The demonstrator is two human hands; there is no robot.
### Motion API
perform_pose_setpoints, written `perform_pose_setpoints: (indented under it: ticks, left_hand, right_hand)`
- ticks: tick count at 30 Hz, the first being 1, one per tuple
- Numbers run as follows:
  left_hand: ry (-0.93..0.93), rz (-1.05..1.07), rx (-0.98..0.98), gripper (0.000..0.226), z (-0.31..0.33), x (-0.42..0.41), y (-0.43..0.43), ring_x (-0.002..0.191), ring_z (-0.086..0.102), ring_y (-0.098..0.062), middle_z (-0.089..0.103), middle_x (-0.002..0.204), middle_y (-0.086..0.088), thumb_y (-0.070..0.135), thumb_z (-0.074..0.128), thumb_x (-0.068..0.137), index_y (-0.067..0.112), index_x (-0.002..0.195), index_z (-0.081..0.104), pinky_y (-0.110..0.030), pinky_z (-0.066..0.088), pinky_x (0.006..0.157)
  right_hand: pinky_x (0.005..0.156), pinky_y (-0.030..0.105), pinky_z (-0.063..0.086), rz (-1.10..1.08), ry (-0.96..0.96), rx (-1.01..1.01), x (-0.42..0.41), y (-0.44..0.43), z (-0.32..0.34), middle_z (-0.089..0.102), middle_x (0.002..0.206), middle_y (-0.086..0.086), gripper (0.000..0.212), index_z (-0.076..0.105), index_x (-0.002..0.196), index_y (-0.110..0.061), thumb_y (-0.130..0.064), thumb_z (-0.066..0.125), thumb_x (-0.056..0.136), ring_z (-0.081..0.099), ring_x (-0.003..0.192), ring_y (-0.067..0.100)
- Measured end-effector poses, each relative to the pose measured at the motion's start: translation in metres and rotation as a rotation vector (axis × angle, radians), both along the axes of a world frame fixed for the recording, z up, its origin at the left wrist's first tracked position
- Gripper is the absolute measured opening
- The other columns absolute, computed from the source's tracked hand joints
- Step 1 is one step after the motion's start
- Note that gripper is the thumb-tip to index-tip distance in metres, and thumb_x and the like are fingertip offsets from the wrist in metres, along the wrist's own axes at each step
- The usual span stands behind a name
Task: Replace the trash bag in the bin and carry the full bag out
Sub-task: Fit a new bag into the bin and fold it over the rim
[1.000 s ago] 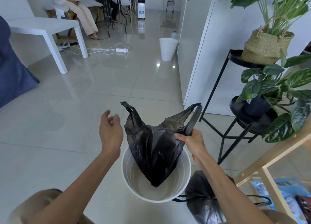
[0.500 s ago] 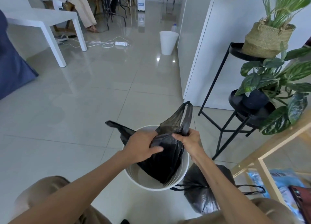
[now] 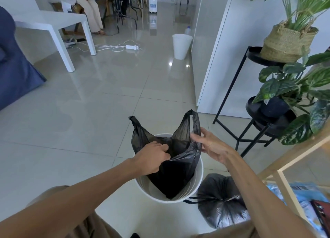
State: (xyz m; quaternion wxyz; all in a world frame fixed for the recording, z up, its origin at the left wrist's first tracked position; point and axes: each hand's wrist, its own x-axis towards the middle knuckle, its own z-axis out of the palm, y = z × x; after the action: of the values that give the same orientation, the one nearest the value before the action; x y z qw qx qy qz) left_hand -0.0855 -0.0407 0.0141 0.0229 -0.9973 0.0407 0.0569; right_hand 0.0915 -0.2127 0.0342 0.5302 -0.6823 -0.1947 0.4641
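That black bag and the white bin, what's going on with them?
A person is fitting an empty black plastic bag into a round white bin on the tiled floor. The left hand has a grip on the bag's near edge, while the right hand is open beside one of its handles. The bag is not yet spread over the rim. A tied, full black bag sits beside the bin.

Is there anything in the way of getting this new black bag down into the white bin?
Nothing visible does. The new bag already hangs inside the white bin, whose bare wall shows around it. The full tied bag sits outside, beside the bin.
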Motion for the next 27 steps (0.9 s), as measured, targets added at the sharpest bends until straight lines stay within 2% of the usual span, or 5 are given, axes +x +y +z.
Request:
perform_pose_setpoints:
  ticks: [3,7,13,21,27]
  left_hand:
    - [0.03,-0.098,0.027,0.034,0.002,0.003,-0.006,0.092,0.059,-0.03,0.056,0.104,-0.01,0.0,0.056,0.079,0.012,0.107,0.071,-0.038,0.042,0.086]
    - [0.076,-0.116,0.075,0.033,0.005,-0.003,-0.003,0.095,0.059,-0.028,0.057,0.108,-0.009,0.004,0.06,0.081,0.012,0.111,0.07,-0.038,0.043,0.089]
    - [0.203,0.111,0.004,0.027,0.005,-0.02,0.019,0.1,0.063,-0.03,0.06,0.111,-0.007,0.023,0.058,0.093,0.015,0.118,0.053,-0.041,0.049,0.079]
    - [0.244,0.46,-0.477,0.086,0.009,-0.029,0.026,0.115,0.06,-0.028,0.066,0.121,-0.003,0.087,0.008,0.082,0.03,0.128,0.052,-0.044,0.046,0.1]
    - [0.295,0.586,-0.826,0.046,0.032,-0.026,0.011,0.121,0.056,-0.014,0.055,0.138,0.005,0.048,0.024,0.107,0.04,0.151,0.033,-0.024,0.033,0.103]
  right_hand:
    - [0.079,0.026,0.048,-0.012,-0.14,-0.077,-0.008,0.01,0.016,0.069,0.108,-0.003,0.045,0.058,0.118,-0.02,-0.019,0.082,0.079,0.064,0.098,0.01]
    - [0.065,0.034,0.057,-0.318,-0.186,-0.14,0.004,0.013,0.01,0.072,0.101,0.01,0.057,0.055,0.126,-0.01,0.001,0.076,0.074,0.073,0.083,0.022]
    - [0.056,0.034,0.052,-0.75,0.142,-0.028,0.005,-0.009,-0.005,0.062,0.078,0.01,0.013,0.06,0.09,-0.006,0.005,0.06,0.083,0.059,0.066,0.023]
    - [0.074,0.039,0.055,-0.866,0.085,0.168,0.015,-0.006,0.003,0.065,0.098,0.012,0.04,0.05,0.125,-0.011,0.004,0.057,0.088,0.06,0.081,0.022]
    - [0.067,0.02,0.052,-0.543,-0.484,-0.085,-0.001,0.001,0.013,0.056,0.114,0.0,0.063,0.04,0.143,-0.022,0.011,0.052,0.09,0.06,0.082,0.01]
